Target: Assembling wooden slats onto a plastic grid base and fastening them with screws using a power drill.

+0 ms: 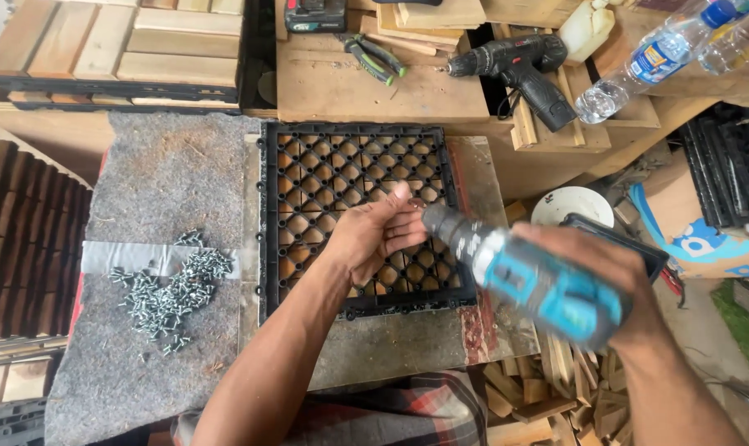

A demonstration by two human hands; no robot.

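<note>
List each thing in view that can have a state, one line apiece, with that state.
Left hand: over the grid, fingers at the blue drill's tip.
Right hand: gripping the blue drill.
Blue drill: held tilted, tip toward the left hand, blurred.
Grid: flat on the bench, wood showing through its holes.
Screws: loose pile on the felt.
Black drill: lying on its side.
Bottle: lying down, capped.
</note>
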